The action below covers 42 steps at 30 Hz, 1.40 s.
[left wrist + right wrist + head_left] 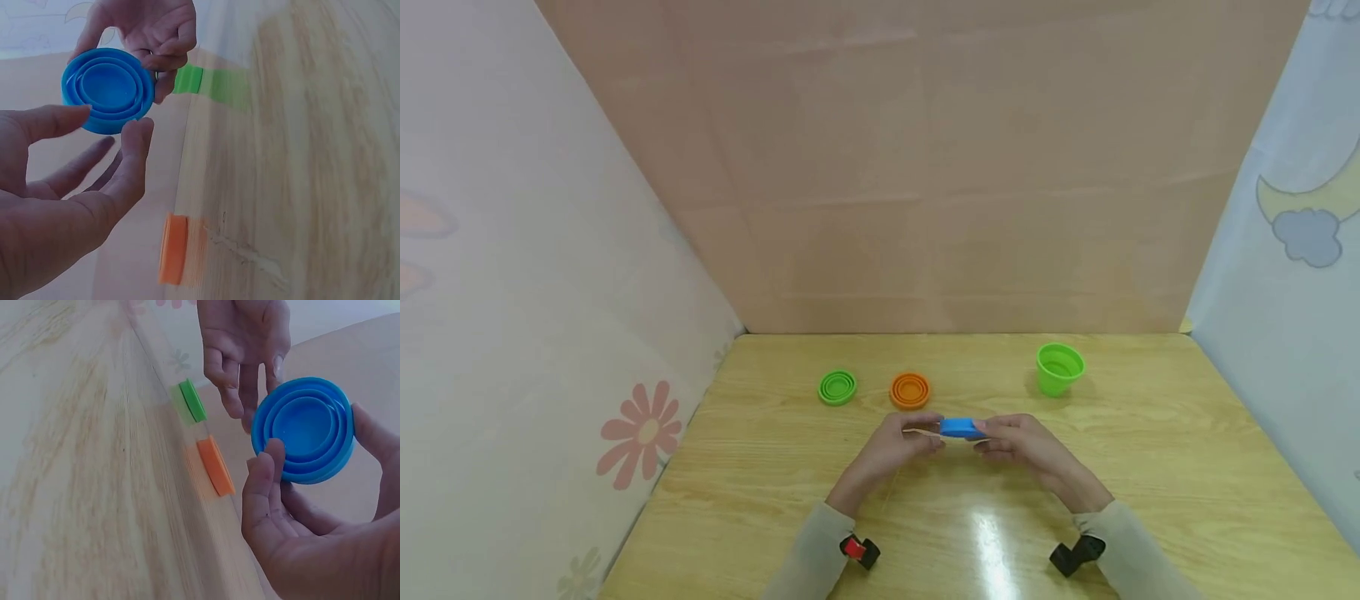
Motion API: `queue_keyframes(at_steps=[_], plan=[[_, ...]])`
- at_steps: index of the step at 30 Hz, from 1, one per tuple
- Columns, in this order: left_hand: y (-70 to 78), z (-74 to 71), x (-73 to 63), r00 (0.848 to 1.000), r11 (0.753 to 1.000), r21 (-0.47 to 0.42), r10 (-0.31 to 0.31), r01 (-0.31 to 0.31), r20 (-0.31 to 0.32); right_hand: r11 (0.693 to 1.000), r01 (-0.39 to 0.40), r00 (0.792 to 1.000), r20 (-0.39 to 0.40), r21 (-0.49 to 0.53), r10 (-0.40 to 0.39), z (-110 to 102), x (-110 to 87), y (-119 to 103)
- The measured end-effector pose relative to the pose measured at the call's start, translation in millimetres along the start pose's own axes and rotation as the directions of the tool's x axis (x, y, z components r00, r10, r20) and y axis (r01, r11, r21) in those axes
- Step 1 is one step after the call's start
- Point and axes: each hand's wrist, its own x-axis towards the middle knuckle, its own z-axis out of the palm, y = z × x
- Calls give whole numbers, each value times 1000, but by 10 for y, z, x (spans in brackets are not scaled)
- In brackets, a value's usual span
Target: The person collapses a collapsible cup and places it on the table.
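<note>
Closest to me are two pale sleeves point(811, 554), and at each wrist sits a small black device point(1077, 555), the one on the left showing a patch of red. Past the cuffs the two hands come towards each other over the wooden table point(752, 508), whose near part carries a bright streak of light. Between the fingertips, raised above the table, is a blue cup point(957, 427), folded flat; from head height I see it almost edge-on, while from the wrists its nested rings show. The right hand point(1033, 454) has it in a pinch, thumb on one side of the rim and bent fingers on the other. The left hand point(891, 450) reaches to the opposite side, thumb and fingers apart at the rim in a narrow gap; whether they bear any of its weight I cannot tell. Just beyond the left hand lies an orange cup point(910, 390), also folded down into rings, and a little way to its left a flat green cup point(837, 387) in the same shape. Well off to the right, near the back of the table, a tall green cup point(1058, 377) stands opened out with its mouth up. Behind it all rises a tan back wall point(925, 167), flanked by pale side walls, one with a reddish flower point(647, 431), the other with a yellow moon point(1341, 193) and a grey-blue cloud point(1307, 237).
</note>
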Motion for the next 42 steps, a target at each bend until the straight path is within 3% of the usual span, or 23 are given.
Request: queue_keyframes(at_steps=[6, 13, 20, 28, 42], plan=[[22, -26, 2, 997, 996, 65, 67, -65, -25, 999, -10, 997, 80, 46, 6, 1, 23, -13], [-20, -15, 40, 995, 990, 126, 73, -64, -69, 1000, -25, 993, 119, 14, 23, 5, 22, 5], [-48, -17, 36, 995, 995, 72, 76, -70, -71, 1000, -2, 996, 84, -2, 2, 13, 7, 6], [-50, -23, 35, 999, 996, -80, 36, -38, -23, 993, 93, 994, 45, 75, -97, -26, -5, 21], [-87, -49, 61, 999, 992, -124, -28, 25, -18, 988, 129, 991, -36, 82, -127, -29, -11, 29]])
